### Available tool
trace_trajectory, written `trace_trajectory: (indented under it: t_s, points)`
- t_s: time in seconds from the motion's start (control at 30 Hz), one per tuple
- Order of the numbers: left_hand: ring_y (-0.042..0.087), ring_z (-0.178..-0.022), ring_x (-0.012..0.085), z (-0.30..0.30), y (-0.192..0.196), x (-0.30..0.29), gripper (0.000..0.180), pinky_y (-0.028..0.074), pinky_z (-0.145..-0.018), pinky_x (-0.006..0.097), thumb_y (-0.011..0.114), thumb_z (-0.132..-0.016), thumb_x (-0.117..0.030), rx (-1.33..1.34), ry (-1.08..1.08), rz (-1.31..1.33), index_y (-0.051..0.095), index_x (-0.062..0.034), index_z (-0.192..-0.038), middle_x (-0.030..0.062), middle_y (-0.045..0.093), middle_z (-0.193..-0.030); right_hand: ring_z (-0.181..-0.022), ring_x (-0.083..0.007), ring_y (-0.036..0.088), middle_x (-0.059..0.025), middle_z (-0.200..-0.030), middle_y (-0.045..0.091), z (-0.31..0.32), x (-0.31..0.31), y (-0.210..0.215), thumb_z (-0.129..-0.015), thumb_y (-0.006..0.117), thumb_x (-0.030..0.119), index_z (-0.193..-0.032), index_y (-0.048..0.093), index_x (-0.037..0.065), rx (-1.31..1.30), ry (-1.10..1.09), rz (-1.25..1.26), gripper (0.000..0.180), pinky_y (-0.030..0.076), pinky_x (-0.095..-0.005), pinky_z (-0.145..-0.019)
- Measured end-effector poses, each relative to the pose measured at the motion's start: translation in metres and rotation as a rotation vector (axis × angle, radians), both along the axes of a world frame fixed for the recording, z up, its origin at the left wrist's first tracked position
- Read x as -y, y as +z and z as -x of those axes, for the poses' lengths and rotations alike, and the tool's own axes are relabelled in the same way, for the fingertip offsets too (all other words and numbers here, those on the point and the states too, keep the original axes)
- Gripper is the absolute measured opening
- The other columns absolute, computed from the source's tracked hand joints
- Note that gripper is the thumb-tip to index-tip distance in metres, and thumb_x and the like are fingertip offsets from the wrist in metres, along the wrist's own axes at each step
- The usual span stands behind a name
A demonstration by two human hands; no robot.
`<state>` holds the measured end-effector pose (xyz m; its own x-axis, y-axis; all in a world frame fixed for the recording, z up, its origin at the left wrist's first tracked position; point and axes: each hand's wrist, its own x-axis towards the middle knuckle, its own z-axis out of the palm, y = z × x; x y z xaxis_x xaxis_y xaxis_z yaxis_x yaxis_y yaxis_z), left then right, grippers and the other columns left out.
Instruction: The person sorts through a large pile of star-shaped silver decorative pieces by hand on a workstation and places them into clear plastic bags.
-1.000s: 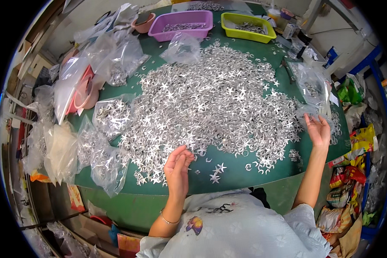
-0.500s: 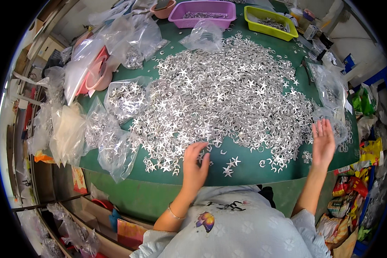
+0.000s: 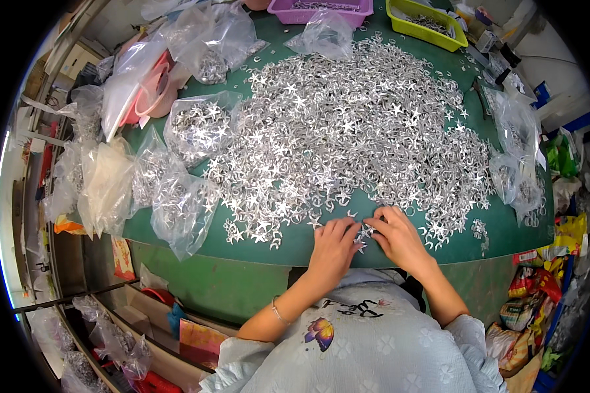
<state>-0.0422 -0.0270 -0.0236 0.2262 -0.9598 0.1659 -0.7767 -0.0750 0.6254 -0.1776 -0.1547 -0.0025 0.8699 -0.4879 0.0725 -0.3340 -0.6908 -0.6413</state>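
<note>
A wide heap of small silver stars and crescents (image 3: 347, 124) covers the middle of the green table (image 3: 269, 254). At its near edge my two hands are close together over a few loose silver stars (image 3: 362, 233). My left hand (image 3: 335, 247) has its fingers bent and drawn together, the tips at the left of these stars. Just across from it, my right hand (image 3: 401, 237) is closed with thumb and forefinger near each other at the stars. Whatever either hand pinches is too small and too covered to make out.
Clear plastic bags with silver pieces (image 3: 185, 213) line the heap's left side, beside pink basins (image 3: 156, 95). More bags (image 3: 514, 173) lie at the right. A purple basin (image 3: 321, 14) and a yellow-green basin (image 3: 426, 26) stand at the back. Open boxes (image 3: 151, 327) sit below left.
My right hand has come in from the right side of the table to the stars in front of me. My left hand has shifted right to meet it, and its fingers have drawn together.
</note>
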Motion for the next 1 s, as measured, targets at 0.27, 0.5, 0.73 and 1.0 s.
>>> trace_trajectory:
  t_s: [0.27, 0.5, 0.73, 1.0]
  points:
    - [0.050, -0.103, 0.0263, 0.009, -0.008, -0.021, 0.041, 0.037, -0.084, 0.038, 0.069, -0.076, -0.009, -0.067, -0.058, 0.003, 0.057, -0.0065, -0.115, 0.0075, 0.052, -0.114, -0.093, -0.0320, 0.057, -0.0122, -0.090, 0.057, 0.005, -0.004, -0.005, -0.078, 0.065, -0.001, -0.097, 0.065, 0.000, 0.037, -0.002, -0.293, 0.020, 0.047, -0.0381, -0.077]
    - [0.050, -0.099, 0.0272, -0.026, -0.006, 0.012, 0.032, 0.035, -0.082, 0.040, 0.070, -0.076, -0.012, 0.184, 0.346, 0.039, 0.060, -0.0062, -0.106, 0.0085, 0.054, -0.105, -0.080, -0.0264, 0.052, -0.0089, -0.079, 0.055, -0.060, 0.005, -0.019, -0.074, 0.072, 0.012, -0.079, 0.065, 0.004, 0.134, -0.165, 0.282, 0.011, 0.040, -0.0377, -0.072]
    - [0.050, -0.097, 0.0263, -0.037, -0.012, 0.013, 0.028, 0.033, -0.080, 0.040, 0.070, -0.075, -0.008, 0.185, 0.379, 0.104, 0.060, -0.0063, -0.100, 0.0074, 0.053, -0.101, -0.077, -0.0253, 0.050, -0.0045, -0.075, 0.056, -0.057, 0.014, -0.019, -0.071, 0.075, 0.011, -0.072, 0.061, 0.007, 0.181, -0.221, 0.281, 0.014, 0.034, -0.0372, -0.071]
    - [0.050, -0.097, 0.0255, -0.049, -0.011, 0.009, 0.032, 0.032, -0.081, 0.040, 0.067, -0.075, -0.005, 0.165, 0.405, 0.127, 0.060, -0.0069, -0.106, 0.0080, 0.053, -0.102, -0.079, -0.0268, 0.053, -0.0088, -0.081, 0.059, -0.016, 0.014, -0.005, -0.074, 0.070, 0.002, -0.075, 0.058, 0.002, 0.220, -0.086, 0.008, 0.012, 0.040, -0.0356, -0.071]
